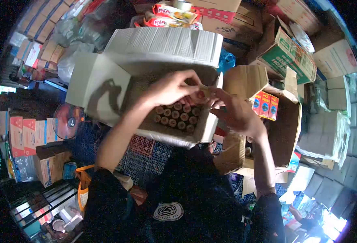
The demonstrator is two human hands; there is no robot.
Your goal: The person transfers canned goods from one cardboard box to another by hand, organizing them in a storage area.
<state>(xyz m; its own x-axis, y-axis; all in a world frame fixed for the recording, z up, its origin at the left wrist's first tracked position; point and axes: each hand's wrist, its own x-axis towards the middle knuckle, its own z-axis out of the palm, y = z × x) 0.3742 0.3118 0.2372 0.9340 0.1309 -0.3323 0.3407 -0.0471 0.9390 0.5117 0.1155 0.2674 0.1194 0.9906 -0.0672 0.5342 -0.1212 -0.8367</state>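
Observation:
Below my hands is an open white carton [204, 129] holding rows of small round-topped containers [176, 115], their pale tops marked in red. Above these rows, my left hand [172, 87] is closed, its fingertips pinched on a small round-topped container [200, 95] with a similar red mark. From the other side my right hand [239, 115] meets it, fingers bent around it and somewhat blurred. Fingers partly cover the held container, so its full shape is hidden.
To the right stands an open brown carton [294, 129] with red-orange small boxes [264, 106] inside. A green printed carton [290, 56] is behind it. Red-and-white PIA packs [172, 17] lie beyond the white carton. At left is a fan [69, 121] near stacked cartons.

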